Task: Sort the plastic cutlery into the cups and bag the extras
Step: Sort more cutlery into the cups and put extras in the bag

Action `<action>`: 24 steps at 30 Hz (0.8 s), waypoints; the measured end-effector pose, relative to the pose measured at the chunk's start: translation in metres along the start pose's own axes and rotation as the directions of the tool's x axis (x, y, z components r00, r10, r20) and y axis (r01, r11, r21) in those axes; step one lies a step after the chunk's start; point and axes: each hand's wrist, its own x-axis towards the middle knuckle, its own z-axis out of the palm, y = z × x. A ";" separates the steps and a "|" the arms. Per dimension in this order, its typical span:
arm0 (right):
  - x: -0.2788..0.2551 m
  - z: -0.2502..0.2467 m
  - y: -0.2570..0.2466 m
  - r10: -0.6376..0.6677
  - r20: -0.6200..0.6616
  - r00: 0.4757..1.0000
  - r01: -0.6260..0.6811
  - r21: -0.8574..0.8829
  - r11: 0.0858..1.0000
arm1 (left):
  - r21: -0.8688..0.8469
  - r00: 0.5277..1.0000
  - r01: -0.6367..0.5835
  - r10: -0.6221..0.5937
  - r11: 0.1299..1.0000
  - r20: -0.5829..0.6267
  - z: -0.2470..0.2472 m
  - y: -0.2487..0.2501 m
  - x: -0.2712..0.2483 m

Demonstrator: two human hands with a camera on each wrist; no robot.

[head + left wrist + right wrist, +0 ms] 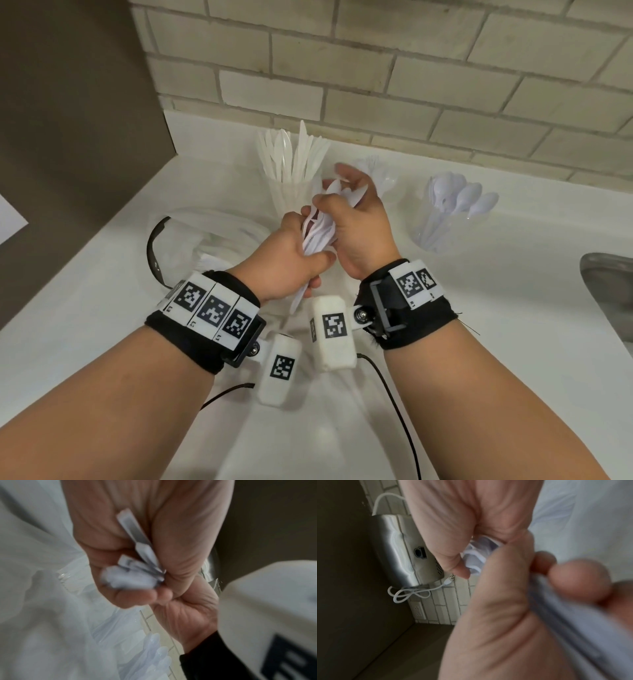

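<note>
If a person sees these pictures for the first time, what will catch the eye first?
First, the two hands at the centre: the left hand grips a bundle of white plastic cutlery and the right hand holds its upper end. Behind them, by the tiled wall, a cup of knives stands upright, and a cup of spoons stands to the right. A clear plastic bag lies on the left.

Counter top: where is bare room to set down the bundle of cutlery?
The counter is bare on the near right, between the right hand and the sink, and on the near left before the plastic bag. It is crowded at the back: knife cup, fork cup and spoon cup stand in a row.
</note>
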 end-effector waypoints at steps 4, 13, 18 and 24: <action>-0.002 -0.003 0.000 -0.155 -0.033 0.987 0.143 -0.225 0.964 | 0.024 1.000 0.020 -0.020 1.000 0.013 0.004 0.000 0.002; 0.002 -0.006 0.004 -0.048 -0.039 0.998 0.039 -0.196 0.980 | 0.172 0.998 -0.036 0.043 0.984 -0.035 0.002 0.000 0.004; 0.000 -0.007 0.008 -0.063 0.006 0.998 0.063 -0.217 0.974 | 0.272 0.997 -0.071 0.072 0.960 0.007 0.006 0.001 0.005; 0.003 -0.015 0.008 -0.097 -0.030 0.995 0.084 -0.282 0.956 | 0.140 0.997 -0.046 0.036 0.989 0.073 0.004 -0.002 0.002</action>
